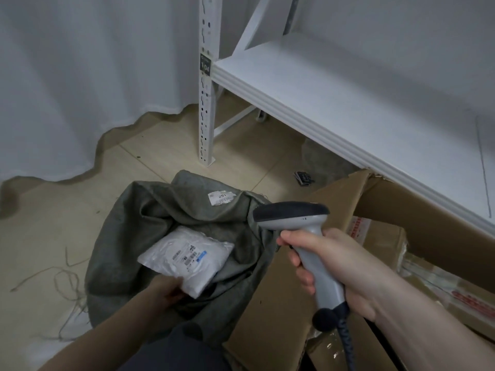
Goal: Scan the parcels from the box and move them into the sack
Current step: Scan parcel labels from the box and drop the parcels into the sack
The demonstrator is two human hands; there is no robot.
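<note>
Parcel (pixel 186 259) over open sack (pixel 128 236) mouth, near corner pinched by left hand (pixel 167 290); right hand (pixel 334 266) wrapped round scanner (pixel 302 236), beside box (pixel 270 303) flap edge.

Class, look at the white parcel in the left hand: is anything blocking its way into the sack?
Nothing visible. The left hand holds the white parcel right over the sack's open mouth.

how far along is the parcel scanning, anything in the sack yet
Done: cannot tell; no parcel shows lying loose in the sack. In hand: the left hand holds a white parcel, label up, over the open sack, while the right hand grips the scanner. Left: that parcel is not yet released, and more parcels remain in the box.
</note>
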